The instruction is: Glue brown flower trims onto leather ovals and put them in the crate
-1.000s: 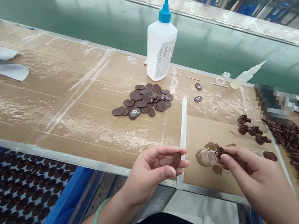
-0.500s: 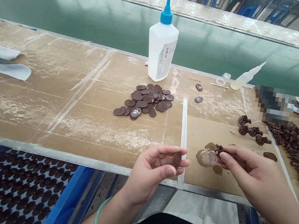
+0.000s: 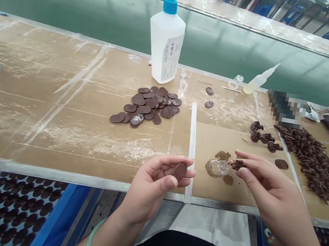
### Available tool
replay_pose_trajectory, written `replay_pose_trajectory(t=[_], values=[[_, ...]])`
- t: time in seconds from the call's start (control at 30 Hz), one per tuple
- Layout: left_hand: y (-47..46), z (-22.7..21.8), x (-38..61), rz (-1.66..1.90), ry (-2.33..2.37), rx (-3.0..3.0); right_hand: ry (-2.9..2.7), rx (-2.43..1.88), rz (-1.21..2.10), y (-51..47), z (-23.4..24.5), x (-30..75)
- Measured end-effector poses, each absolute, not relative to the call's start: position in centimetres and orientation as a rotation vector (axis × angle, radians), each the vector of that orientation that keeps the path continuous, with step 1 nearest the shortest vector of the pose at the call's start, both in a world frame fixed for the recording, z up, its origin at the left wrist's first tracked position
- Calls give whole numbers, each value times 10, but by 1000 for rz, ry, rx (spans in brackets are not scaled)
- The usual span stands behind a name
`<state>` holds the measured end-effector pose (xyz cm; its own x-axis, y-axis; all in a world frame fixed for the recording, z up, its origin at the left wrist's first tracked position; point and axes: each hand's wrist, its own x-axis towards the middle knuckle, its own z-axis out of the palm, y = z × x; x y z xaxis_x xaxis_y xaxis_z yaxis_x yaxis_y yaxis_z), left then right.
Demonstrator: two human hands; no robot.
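Left hand (image 3: 152,184) pinches a brown oval disc (image 3: 179,171); right hand (image 3: 267,188) pinches a small brown piece (image 3: 237,164) beside a clear plastic cap (image 3: 215,168).

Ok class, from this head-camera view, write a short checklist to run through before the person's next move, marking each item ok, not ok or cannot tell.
1. Left hand holds a brown oval disc between thumb and fingers: ok.
2. Right hand pinches a small dark brown branching piece: ok.
3. Clear round dish sits beside the right fingertips: ok.
4. Pile of brown discs lies ready beyond the hands: ok.
5. White bottle stands upright, its blue nozzle tip cut off by the frame, so sealed or not: cannot tell.
6. Glue on the brown oval disc: cannot tell.
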<state>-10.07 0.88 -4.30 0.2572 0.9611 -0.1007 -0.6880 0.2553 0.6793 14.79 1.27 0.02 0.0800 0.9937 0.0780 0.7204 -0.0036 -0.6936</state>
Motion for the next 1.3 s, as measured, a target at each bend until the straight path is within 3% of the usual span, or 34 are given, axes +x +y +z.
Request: replay_pose_trajectory(t=[0.9, 1.3], values=[[10, -45, -102, 1229, 597, 619, -1472, -1720, 767, 9, -11, 145], [10, -47, -101, 1246, 575, 628, -1295, -1716, 1002, 12, -11, 141]])
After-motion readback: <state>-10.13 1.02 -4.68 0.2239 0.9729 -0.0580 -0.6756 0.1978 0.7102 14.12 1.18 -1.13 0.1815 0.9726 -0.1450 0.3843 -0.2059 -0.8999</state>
